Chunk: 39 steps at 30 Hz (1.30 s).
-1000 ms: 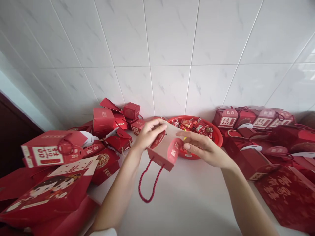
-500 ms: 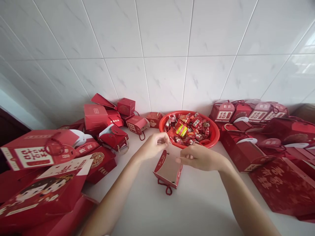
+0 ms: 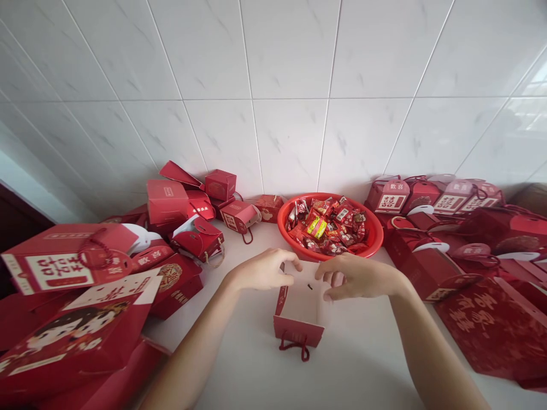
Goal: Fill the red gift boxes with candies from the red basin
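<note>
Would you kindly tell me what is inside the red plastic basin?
The red plastic basin holds red-wrapped sweets with a yellow one on top; the upper layer hides whatever lies beneath.

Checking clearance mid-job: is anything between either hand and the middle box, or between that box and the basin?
Nothing visible stands between the left hand or right hand and the box; contact is unclear. Toward the basin, only the fingers show, around the box's far end.
</note>
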Motion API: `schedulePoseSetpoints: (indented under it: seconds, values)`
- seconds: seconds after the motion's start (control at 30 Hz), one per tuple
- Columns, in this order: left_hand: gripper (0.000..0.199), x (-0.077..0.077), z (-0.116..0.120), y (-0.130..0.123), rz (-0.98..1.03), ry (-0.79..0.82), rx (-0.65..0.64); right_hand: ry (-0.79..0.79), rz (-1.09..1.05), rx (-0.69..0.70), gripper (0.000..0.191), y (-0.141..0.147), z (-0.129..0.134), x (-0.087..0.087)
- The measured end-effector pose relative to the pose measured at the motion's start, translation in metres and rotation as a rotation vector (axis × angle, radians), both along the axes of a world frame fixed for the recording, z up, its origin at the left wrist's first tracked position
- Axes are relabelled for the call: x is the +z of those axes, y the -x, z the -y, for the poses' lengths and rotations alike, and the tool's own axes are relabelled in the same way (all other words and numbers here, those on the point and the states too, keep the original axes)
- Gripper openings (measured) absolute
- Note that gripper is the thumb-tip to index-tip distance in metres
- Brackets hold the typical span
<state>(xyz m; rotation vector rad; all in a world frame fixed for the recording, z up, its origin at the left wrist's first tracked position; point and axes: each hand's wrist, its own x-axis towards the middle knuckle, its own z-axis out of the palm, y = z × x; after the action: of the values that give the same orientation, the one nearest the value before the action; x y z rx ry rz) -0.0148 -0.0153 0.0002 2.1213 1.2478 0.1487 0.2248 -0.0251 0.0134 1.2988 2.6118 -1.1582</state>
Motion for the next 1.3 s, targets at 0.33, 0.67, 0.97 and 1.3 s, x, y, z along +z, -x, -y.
schedulePoseSetpoints:
  seconds: [0.33, 0.67, 0.97, 1.3]
  values:
    - [0.077, -0.006, -0.021, 0.042, 0.07, 0.323, -0.222, 0.043, 0.116, 0.013, 0.062, -0.003, -0.005, -0.008]
    - [0.085, -0.032, -0.038, 0.043, 0.059, 0.495, -0.189, 0.162, 0.188, -0.007, 0.08, 0.002, -0.014, -0.022]
    - [0.077, -0.028, -0.038, 0.04, 0.181, 0.329, -0.162, -0.04, 0.181, -0.081, 0.082, -0.005, -0.005, -0.007]
    - [0.051, -0.008, -0.026, 0.029, 0.304, 0.243, -0.16, -0.338, -0.186, -0.355, 0.034, -0.052, -0.034, -0.011]
